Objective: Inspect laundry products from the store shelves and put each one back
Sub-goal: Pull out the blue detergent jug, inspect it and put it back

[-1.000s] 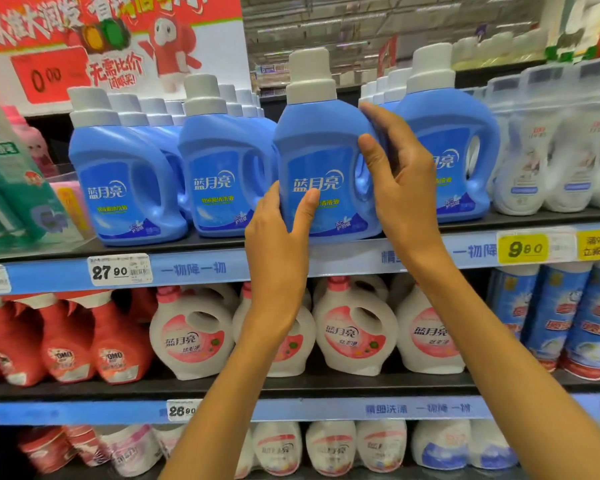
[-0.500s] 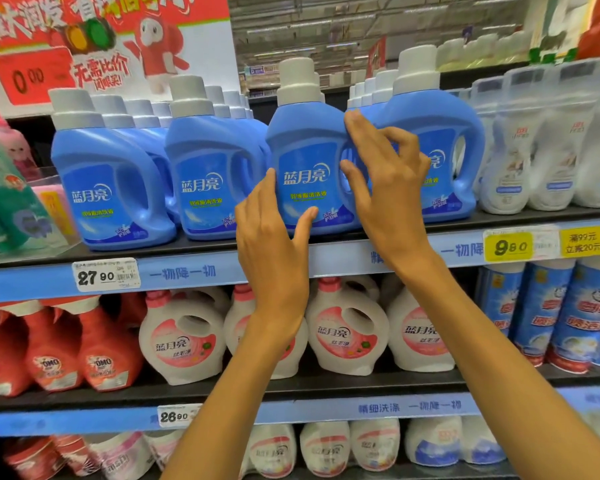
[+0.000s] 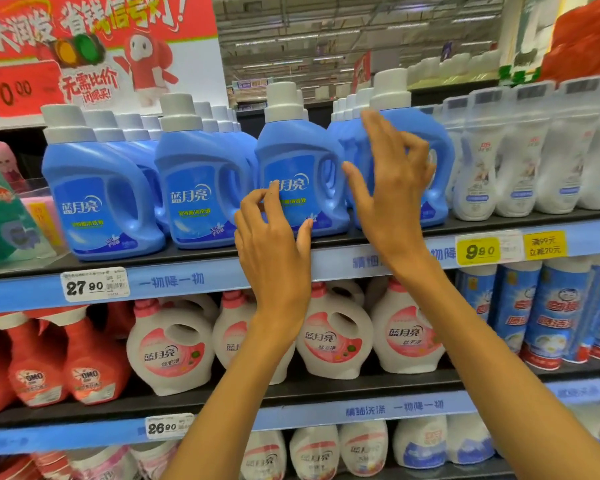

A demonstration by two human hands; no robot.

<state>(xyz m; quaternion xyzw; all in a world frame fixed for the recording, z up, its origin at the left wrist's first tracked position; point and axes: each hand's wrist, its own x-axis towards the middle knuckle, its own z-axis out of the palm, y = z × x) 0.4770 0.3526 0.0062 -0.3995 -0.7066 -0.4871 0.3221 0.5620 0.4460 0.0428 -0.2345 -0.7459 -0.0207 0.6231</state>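
Standing upright on the top shelf, at about 12 o'clock of the view: the blue detergent bottle with a white cap, third in the front row. Probably just set back in its place, so the step in hand looks like the end of the putting back.

Left hand in front of the lower label, fingers loosely bent and spread, holding nothing; whether the fingertips touch the bottle, cannot tell. Right hand at 3 o'clock of the bottle, fingers spread wide and blurred, before the gap between this bottle and its neighbour bottle; holding nothing either.

Next move, as a judgement: to pull both hands away without catching the handle, then to choose another product and grip it firmly, because such full bottles are likely heavy.

Around: two more blue bottles at 9 o'clock, white refill pouches at 3 o'clock, white bottles with pink labels at 6 o'clock on the shelf below, red bottles at 8 o'clock. Price tag on the shelf edge, yellow tag at 4 o'clock, red sign at 10 o'clock.

In the way: bottles packed close together, so little room for fingers between them.
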